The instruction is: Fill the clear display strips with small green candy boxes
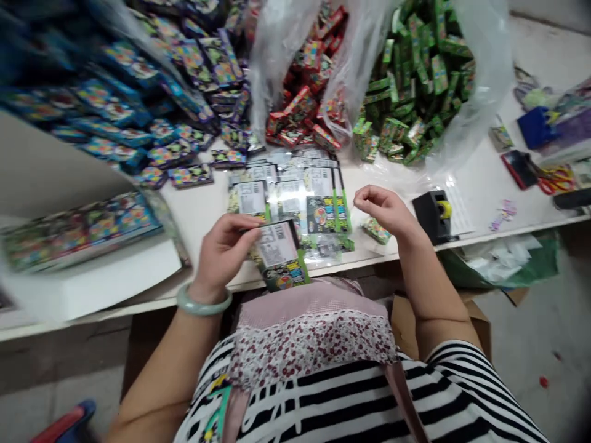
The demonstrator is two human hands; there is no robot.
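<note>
My left hand (225, 253), a pale bangle at its wrist, pinches the upper left corner of a flat printed packet (282, 255). The packet has a pale barcode panel and a dark, colourful lower part, and tilts over the table's front edge. More such packets (321, 212) lie overlapping on the table just behind it. My right hand (386, 209) hovers to their right, thumb and fingers pressed together; whatever they may hold is hidden. Below that hand lies a small green printed box (376, 231), partly covered by it.
Clear plastic bags at the back spill small red boxes (307, 101) and green boxes (415, 74). Blue and purple boxes (133, 104) heap at the left, above an open white carton (115, 277). A black tape dispenser (431, 218) and scissors (556, 178) are right.
</note>
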